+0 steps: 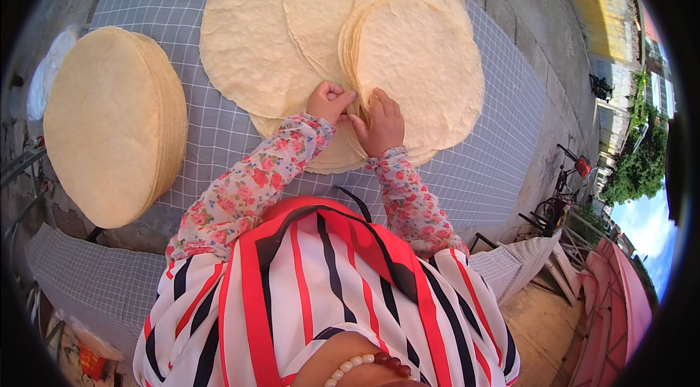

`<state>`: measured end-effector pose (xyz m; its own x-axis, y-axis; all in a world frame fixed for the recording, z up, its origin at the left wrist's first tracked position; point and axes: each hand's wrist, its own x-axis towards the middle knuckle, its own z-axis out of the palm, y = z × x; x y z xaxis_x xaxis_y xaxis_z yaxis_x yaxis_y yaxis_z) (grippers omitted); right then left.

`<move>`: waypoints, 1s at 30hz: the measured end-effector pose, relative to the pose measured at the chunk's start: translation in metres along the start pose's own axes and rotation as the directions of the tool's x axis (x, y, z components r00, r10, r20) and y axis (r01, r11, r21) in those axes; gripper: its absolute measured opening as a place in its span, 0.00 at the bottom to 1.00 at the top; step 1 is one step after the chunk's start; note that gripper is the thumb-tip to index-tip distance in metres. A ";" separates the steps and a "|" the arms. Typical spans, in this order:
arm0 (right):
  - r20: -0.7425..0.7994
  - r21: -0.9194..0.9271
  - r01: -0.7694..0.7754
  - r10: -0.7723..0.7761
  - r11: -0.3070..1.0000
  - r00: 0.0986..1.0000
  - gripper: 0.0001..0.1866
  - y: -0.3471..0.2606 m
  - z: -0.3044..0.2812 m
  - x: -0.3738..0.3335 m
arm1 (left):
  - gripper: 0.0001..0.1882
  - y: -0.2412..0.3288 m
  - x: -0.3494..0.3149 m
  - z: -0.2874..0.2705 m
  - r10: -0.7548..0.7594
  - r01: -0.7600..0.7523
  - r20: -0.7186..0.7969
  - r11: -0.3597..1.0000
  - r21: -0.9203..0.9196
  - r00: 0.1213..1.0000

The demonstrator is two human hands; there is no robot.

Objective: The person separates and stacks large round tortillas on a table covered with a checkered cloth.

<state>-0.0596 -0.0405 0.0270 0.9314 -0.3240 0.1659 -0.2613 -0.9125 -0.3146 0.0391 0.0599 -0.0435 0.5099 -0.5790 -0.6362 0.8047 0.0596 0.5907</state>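
Note:
Large round, thin, pale flatbreads lie in overlapping piles on a table covered with a grey checked cloth. My left hand is closed, its thumb and forefinger pinching at the left edge of the upper right pile. Close beside it, my right hand has its thumb at that same near edge and its fingers bent over the top sheet, closed on the edge. The fingertips hide exactly how many sheets are between them. Wider flatbreads spread out under and to the left of this pile.
A tall stack of flatbreads stands at the table's left end, with a clear plastic bag behind it. Beyond the table's right side are paving, a parked bicycle and a pink sheet cover. A red apron covers my front.

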 end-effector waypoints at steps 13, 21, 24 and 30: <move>-0.124 0.421 -0.376 0.463 0.826 0.878 0.12 0.099 -0.170 0.061 | 0.17 -0.034 0.023 -0.005 0.196 -0.161 -0.148 0.962 0.223 0.969; -0.068 0.271 -0.176 0.201 0.946 0.977 0.14 0.062 -0.141 0.054 | 0.32 -0.027 0.010 -0.004 0.239 -0.241 0.033 0.968 0.070 0.970; 0.071 0.473 -0.319 0.326 0.821 0.943 0.13 0.060 -0.069 0.032 | 0.36 -0.023 0.008 -0.005 0.255 -0.262 0.081 0.960 0.100 0.964; 0.256 0.572 -0.428 0.343 0.700 0.904 0.11 0.063 -0.031 0.027 | 0.29 -0.012 0.012 -0.008 0.180 -0.182 0.060 0.983 0.025 0.982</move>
<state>-0.0587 -0.1146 0.0407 0.8169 -0.5421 -0.1968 -0.4364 -0.3579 -0.8255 0.0381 0.0590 -0.0626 0.6275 -0.6063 -0.4884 0.6906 0.1438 0.7088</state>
